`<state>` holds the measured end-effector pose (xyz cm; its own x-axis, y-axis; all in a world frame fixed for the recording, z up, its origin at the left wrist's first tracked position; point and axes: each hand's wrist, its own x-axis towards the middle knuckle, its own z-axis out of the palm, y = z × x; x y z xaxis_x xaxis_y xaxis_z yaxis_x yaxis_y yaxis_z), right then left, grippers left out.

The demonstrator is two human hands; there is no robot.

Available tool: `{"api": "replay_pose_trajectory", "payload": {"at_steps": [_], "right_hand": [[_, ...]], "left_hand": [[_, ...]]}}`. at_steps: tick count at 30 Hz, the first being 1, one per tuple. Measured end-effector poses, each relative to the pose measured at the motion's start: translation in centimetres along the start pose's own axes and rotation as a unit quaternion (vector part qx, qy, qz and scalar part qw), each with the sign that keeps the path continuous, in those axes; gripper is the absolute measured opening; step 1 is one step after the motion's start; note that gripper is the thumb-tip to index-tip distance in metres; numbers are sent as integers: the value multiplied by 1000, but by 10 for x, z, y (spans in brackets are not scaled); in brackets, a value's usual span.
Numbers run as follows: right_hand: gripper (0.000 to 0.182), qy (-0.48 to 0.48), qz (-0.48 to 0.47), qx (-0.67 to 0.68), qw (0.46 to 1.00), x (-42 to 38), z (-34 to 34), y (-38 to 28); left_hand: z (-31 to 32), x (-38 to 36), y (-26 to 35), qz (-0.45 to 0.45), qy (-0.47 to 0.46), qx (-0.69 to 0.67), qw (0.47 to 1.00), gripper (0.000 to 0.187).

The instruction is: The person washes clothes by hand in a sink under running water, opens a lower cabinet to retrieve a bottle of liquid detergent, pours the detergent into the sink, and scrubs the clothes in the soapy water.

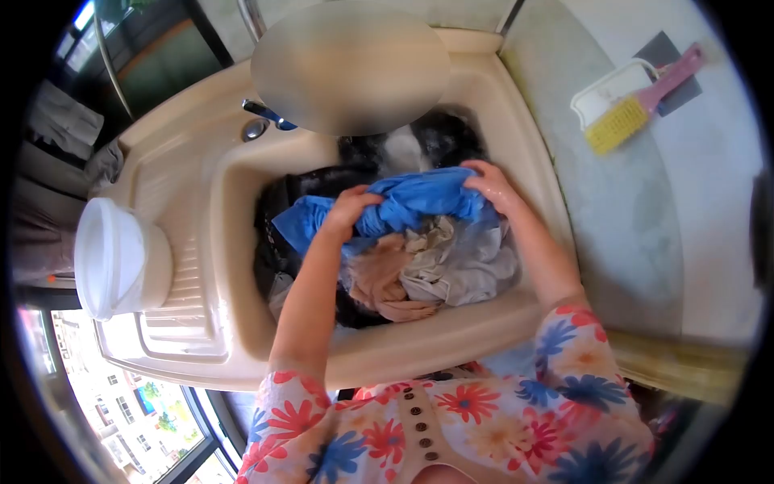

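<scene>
A blue garment is gripped at both ends over the sink. The left hand is closed in a fist around the garment's left part, with a loose blue flap hanging below and to the left of it. The right hand is curled over the right end, fingers wrapped down into the cloth. Between the two hands the fabric is bunched into a thick rope-like roll, so the step in hand is judged to be wringing or scrubbing of this one piece during hand washing.

The garment is held above the middle of the basin, resting on or just over a heap of other laundry: a beige piece and a pale grey-white piece toward the near wall, and dark clothing toward the far wall. Whether water stands in the basin cannot be told, since the cloth covers it.

A tap handle is seen at the far left corner of the sink, and a white plastic tub stands tilted on the ribbed drainboard at the left edge. On the table to the right, well apart from the hands, a yellow scrubbing brush with a pink handle lies across a white soap dish.

For a further twist, opposed turning of the two fists and a firm, regripped hold would be called for, with the roll kept over the basin.
</scene>
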<state>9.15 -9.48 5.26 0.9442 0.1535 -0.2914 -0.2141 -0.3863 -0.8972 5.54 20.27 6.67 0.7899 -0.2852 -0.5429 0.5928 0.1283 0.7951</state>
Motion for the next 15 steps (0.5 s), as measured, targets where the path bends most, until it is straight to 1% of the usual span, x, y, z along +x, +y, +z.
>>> {"api": "replay_pose_trajectory", "payload": {"at_steps": [2,3,4,5,6,7,8,9,11,13,14,15], "right_hand": [[44,170,-20,22,985,8,20,22],[41,224,-70,-121,965,5,46,14],[38,139,-49,-112,983,-11,66,-23],[35,154,-112,-211,959,-20,90,-35],[29,120,-155,-216,957,-47,110,-71],[18,119,-286,-173,935,-72,128,-97],[12,98,-337,-160,923,-88,150,-105],[10,55,-353,-184,916,-93,166,-108],[10,105,-388,-172,899,-56,177,-82],[11,120,-217,-191,950,-15,160,-71],[11,110,-164,-201,959,0,145,-64],[12,101,-114,-207,966,12,139,-60]], "left_hand": [[-2,5,-14,40,22,-102,994,48],[-1,9,-16,62,32,-153,986,50],[-2,9,-9,-4,-20,-219,975,52],[0,6,-3,-16,-28,-234,972,51],[2,1,2,-30,-33,-249,967,51],[2,-2,2,-48,-38,-264,963,50],[-2,-1,-9,-61,-85,-323,941,48],[8,-15,-14,90,-90,-219,967,40],[10,-13,-22,41,7,-169,985,36],[10,-10,-35,-3,106,-128,986,32],[9,-10,-41,-24,156,-106,982,30],[5,-9,-44,-12,181,-85,980,30]]}}
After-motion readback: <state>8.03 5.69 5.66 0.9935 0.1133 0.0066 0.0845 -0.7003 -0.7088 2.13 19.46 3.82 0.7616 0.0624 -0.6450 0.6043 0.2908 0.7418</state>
